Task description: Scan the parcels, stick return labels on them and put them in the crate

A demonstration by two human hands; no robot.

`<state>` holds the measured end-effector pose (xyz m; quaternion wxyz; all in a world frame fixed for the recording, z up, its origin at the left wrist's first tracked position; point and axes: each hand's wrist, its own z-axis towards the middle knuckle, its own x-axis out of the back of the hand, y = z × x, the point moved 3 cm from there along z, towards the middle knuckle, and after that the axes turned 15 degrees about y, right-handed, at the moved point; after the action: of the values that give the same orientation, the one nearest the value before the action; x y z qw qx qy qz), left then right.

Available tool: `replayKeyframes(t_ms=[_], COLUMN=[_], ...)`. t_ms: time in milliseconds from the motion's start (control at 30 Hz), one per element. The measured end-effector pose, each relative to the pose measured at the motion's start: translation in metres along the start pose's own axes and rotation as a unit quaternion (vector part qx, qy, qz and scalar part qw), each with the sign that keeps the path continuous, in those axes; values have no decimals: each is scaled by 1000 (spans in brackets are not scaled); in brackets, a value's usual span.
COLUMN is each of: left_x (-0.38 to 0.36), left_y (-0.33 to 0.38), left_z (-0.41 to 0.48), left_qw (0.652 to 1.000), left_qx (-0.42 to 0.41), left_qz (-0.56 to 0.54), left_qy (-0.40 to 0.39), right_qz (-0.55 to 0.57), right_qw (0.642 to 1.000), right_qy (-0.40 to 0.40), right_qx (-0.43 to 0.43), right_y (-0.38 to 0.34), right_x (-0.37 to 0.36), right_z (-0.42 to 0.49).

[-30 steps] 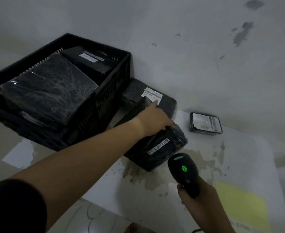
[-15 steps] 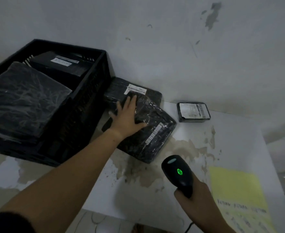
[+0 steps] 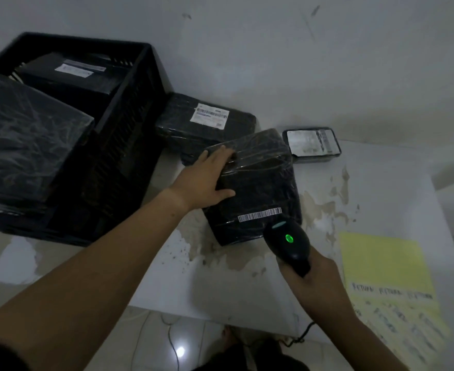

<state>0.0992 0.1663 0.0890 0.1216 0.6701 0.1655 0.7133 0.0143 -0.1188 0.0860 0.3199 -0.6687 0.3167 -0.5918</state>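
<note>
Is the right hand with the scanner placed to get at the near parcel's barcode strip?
Likely yes: the barcode strip faces up along the near edge, just ahead of the scanner in the right hand; the left hand grips the parcel further left, clear of it.

This is looking like a small makeshift parcel-returns station: wrapped parcels (image 3: 258,180) are filling a black crate (image 3: 129,46) at the far left and lying on a stained white worktop (image 3: 220,285). A barcode scanner (image 3: 287,241) is glowing green, and a yellow label sheet (image 3: 381,263) is lying near right below a scuffed bare wall (image 3: 274,49).
</note>
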Motion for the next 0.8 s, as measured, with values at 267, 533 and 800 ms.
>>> replayKeyframes(t_ms=[267,533,800], left_x=[-14,-12,-13], left_y=[42,35,28], left_z=[11,24,33], left_qw=[993,989,988], left_qx=[-16,-31,-20], left_qz=[43,74,73], left_qy=[-105,-125,-138], right_qz=[-18,-14,-9], right_qw=[999,996,996], right_qy=[13,25,14], right_qx=[-28,-80,-86], right_y=[18,22,26], right_x=[-9,-14,-16], right_z=[-13,-18,-21])
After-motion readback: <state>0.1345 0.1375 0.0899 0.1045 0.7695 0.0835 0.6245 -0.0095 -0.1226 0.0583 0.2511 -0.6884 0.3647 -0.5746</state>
